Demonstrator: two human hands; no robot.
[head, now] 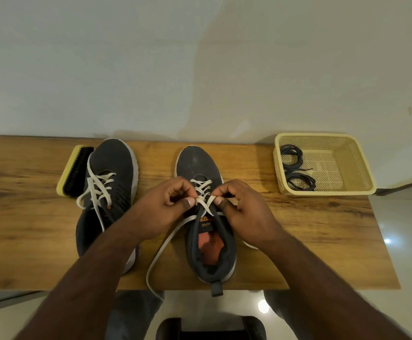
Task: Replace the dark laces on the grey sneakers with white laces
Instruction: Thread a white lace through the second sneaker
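left hand and right hand pinching white lace at right sneaker top eyelets, tightening | dark laces sitting discarded in basket | left sneaker lying relaced

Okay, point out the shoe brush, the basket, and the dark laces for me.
shoe brush point(73, 171): head view, on its black bristles.
basket point(322, 192): head view, on its near rim.
dark laces point(291, 154): head view, on the upper coil inside the basket.
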